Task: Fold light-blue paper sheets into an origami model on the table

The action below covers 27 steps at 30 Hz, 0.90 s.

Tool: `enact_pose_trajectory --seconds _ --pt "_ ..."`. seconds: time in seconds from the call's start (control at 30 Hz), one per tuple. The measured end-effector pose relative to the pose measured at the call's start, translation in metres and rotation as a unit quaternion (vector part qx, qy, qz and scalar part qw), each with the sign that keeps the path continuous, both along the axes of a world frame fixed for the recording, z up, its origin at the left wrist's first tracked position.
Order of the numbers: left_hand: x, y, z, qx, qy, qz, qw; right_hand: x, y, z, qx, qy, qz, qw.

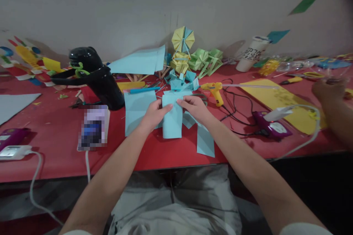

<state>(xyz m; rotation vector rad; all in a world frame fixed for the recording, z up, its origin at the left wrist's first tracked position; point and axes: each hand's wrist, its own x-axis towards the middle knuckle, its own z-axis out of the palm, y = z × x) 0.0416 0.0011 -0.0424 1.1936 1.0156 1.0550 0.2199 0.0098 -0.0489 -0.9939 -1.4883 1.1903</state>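
Note:
Between my hands is a narrow folded piece of light blue paper (172,121), held just over the red table. My left hand (154,113) grips its left edge, thumb lying on the front. On the upper right edge, my right hand (195,107) pinches it with thumb and fingers. A larger light blue sheet (138,112) lies flat beside my left hand. Under my right wrist is a loose blue paper strip (205,140). Folded blue paper pieces (183,80) are heaped just behind my hands, partly hidden by the held paper.
A yellow glue gun (216,91) lies right of my hands, its cord near a purple power strip (271,125). Left stand a black tumbler (102,84) and a phone (93,128). Yellow and green paper ornaments (183,40) are behind. Another person's hand (331,93) is at far right.

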Motion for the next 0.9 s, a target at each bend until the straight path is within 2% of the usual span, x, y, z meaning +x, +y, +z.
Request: enact_pose_trajectory --seconds 0.13,0.4,0.67,0.9 --pt "0.0004 0.0002 0.0003 -0.023 -0.014 0.002 1.000 -0.0014 -0.0024 0.0040 -0.005 -0.004 -0.001 1.000" --pt "0.0030 -0.0011 -0.0001 -0.025 -0.039 -0.005 0.999 -0.0039 -0.0029 0.0065 0.022 -0.013 -0.051 0.998" --pt "0.0025 0.0004 -0.0014 -0.005 -0.043 0.002 0.999 -0.0024 -0.0012 0.0038 0.015 -0.017 -0.045 0.999" --pt "0.0030 -0.0011 0.0019 -0.021 -0.031 0.014 0.999 -0.0037 -0.0025 0.0054 -0.020 0.015 -0.033 0.999"
